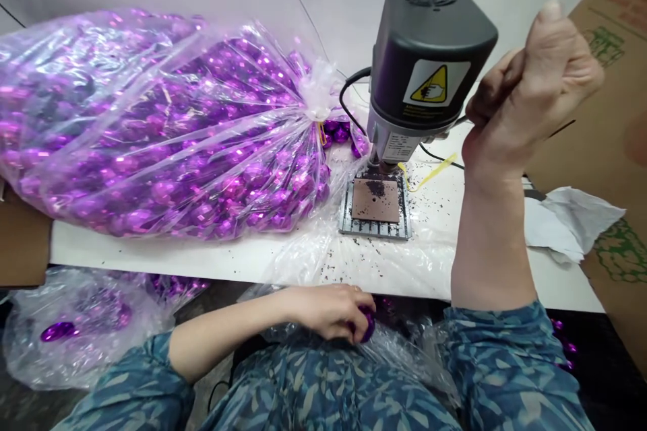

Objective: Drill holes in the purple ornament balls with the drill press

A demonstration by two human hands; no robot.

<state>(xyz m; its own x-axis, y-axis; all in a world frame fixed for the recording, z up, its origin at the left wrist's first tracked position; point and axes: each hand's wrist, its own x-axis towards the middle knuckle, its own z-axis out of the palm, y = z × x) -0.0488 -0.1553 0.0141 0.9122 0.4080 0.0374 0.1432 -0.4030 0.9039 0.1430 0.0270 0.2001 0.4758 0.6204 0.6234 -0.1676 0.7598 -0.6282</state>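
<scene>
My left hand (pixel 336 310) is low in front of my body, below the table edge, with its fingers closed around a shiny purple ball (pixel 370 324). At the right, my right hand (pixel 546 81) is raised beside a small bench drill press (pixel 435 47) with a black motor housing and a yellow warning label. Its fingers are wrapped round the drill press handle, mostly hidden by the hand. Under the drill head, a brown plate (pixel 375 201) with a small hole lies on the slotted metal base (pixel 374 234). Dark shavings are scattered on and around it.
A large clear bag of purple balls (pixel 176 128), tied at its neck, fills the left of the white table (pixel 176 256). Another plastic bag (pixel 85 343) hangs lower left. A cardboard box (pixel 611 148) and crumpled white paper (pixel 561 222) are at the right.
</scene>
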